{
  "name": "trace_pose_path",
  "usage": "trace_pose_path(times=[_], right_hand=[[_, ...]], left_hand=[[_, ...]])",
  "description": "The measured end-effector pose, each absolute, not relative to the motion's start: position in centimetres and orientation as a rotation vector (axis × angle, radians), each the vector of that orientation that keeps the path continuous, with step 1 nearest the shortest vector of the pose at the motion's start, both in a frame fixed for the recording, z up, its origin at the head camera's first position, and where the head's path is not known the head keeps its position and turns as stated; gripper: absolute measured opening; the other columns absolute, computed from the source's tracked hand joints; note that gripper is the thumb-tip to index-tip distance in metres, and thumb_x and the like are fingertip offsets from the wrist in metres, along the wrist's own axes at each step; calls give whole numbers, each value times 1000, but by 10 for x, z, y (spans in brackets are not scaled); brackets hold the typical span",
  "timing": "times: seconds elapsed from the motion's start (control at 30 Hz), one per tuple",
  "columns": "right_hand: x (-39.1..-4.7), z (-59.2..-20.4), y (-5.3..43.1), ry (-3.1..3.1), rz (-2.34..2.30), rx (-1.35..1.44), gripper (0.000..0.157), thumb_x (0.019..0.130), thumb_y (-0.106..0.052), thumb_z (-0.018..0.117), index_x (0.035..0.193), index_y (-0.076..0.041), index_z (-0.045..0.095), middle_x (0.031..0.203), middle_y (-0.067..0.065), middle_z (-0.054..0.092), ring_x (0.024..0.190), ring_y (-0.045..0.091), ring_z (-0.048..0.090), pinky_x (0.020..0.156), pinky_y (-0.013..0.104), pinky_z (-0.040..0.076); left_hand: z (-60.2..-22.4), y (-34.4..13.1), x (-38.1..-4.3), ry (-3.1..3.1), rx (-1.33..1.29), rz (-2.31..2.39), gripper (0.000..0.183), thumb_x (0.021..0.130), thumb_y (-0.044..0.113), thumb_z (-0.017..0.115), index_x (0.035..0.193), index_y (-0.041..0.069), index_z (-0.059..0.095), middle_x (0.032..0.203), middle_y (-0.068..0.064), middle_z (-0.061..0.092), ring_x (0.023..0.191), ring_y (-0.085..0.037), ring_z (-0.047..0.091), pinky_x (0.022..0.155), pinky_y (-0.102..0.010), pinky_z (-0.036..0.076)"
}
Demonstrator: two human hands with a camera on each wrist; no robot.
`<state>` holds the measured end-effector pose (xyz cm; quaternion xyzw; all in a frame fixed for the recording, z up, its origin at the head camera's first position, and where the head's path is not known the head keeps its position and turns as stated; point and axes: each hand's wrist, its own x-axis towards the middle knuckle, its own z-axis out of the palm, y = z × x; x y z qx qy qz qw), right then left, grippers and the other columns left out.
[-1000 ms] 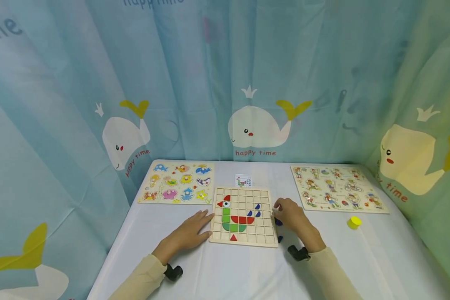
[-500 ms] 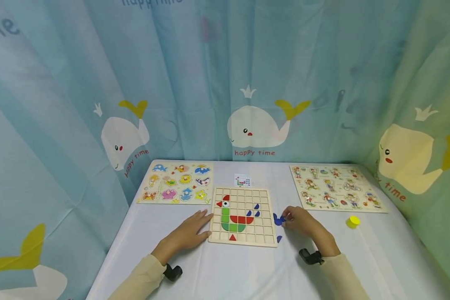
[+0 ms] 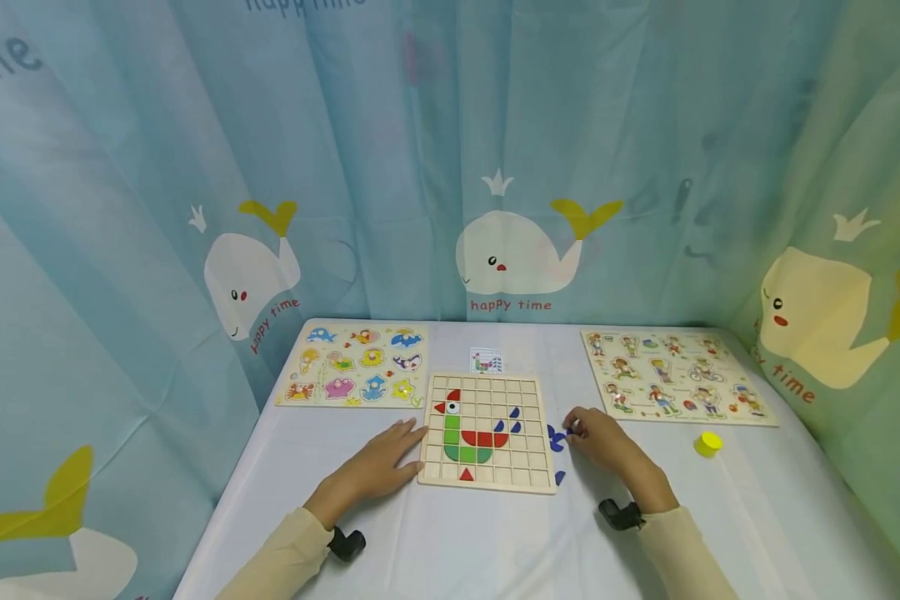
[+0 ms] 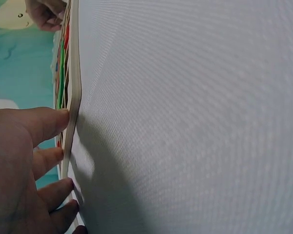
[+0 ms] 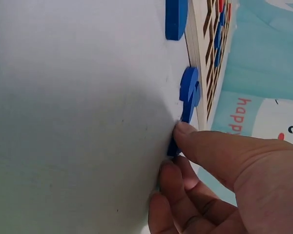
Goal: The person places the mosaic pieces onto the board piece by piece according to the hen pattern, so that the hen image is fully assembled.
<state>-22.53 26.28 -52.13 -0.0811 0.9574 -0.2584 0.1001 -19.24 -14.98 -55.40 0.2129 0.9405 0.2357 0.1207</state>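
A wooden grid board (image 3: pixel 523 477) lies on the white table, with red, green and blue pieces set in a bird shape. My left hand (image 3: pixel 375 462) rests at its left edge, fingers spread; in the left wrist view the fingertips (image 4: pixel 62 117) touch the board's rim. Off the right edge, my right hand (image 3: pixel 603 440) pinches a small blue piece (image 5: pixel 173 147) between thumb and fingers, low over the table. Other blue half-round pieces (image 3: pixel 557 445) lie bunched between this hand and the board. A single blue piece (image 3: pixel 560 477) sits nearer the board's front right corner.
Behind the board stands a small picture card (image 3: pixel 486 361) with a bird pattern. A sea-animal puzzle (image 3: pixel 322 400) lies back left, a puzzle of figures (image 3: pixel 678 417) back right. Near the latter is a yellow cylinder (image 3: pixel 708 445). A whale-print curtain (image 3: pixel 390 267) closes off the back.
My right hand has moved right from the board's right edge to the loose blue pieces, where it now pinches one. My left hand has stayed in place.
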Motion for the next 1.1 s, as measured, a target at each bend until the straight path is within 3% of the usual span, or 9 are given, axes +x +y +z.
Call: trace_pose_path(times=[0.37,0.63,0.73,0.87,1.1], right_hand=[[-229,-520,279,2833,-750,-193,13,96,-1,70,109,1,66,99,12,67,92,27,63,83,49,56],[-225,-527,276,2955,-763,-385,18,92,9,65,106,-2,70,102,21,61,94,35,63,81,51,55],[-224,-527,273,2969,-786,-334,13,95,3,67,108,2,67,103,23,60,94,35,63,83,53,55],[-225,-527,270,2954,-789,-197,19,97,-7,72,106,7,63,100,23,63,92,33,64,83,54,56],[-226,-530,269,2931,-788,-136,17,96,-3,71,107,7,62,97,20,66,89,31,64,81,52,57]], left_hand=[[-554,-150,-193,2751,653,683,64,107,40,59,164,19,40,172,-12,32,160,-36,27,128,-58,28],[-555,-150,-193,2751,630,667,64,108,43,57,165,21,39,173,-9,31,161,-34,25,129,-57,28],[-554,-150,-193,2748,622,680,64,108,43,57,165,21,39,173,-9,31,161,-34,25,129,-57,28],[-553,-149,-192,2744,617,686,64,108,43,57,165,21,39,173,-9,30,161,-34,25,129,-57,27],[-554,-150,-192,2749,637,676,64,107,42,58,165,20,39,173,-10,31,161,-35,25,129,-57,28]])
